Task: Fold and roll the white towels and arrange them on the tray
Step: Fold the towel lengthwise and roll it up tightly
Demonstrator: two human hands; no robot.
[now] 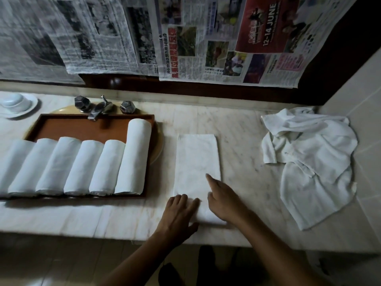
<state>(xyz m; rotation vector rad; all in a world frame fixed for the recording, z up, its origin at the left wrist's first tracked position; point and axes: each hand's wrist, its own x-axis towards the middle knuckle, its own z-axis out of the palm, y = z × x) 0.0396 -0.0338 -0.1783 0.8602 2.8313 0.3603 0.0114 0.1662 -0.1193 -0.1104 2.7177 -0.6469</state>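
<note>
A white towel (197, 162) lies folded into a long, narrow rectangle on a pale marble counter (247, 141), right of centre. It is flat and smooth, with crisp straight edges. Its long axis runs from the person at the counter's front edge away towards the wall, one short end near that edge.

Both bare hands rest on that near end. The left hand (181, 211) lies flat on the near left corner, fingers spread and relaxed, gripping nothing. The right hand (223, 200) presses down beside it, forefinger stretched straight up the cloth; its other fingers are hidden under the hand.

To the left, a brown tray (92, 117) sits over a sink and holds six rolled towels (82, 168) side by side, touching, their lengths also running away from the person and leaning slightly right. A tap (97, 112) overhangs the tray's far rim. At the counter's far right lies a crumpled heap of white towels (309, 157).
</note>
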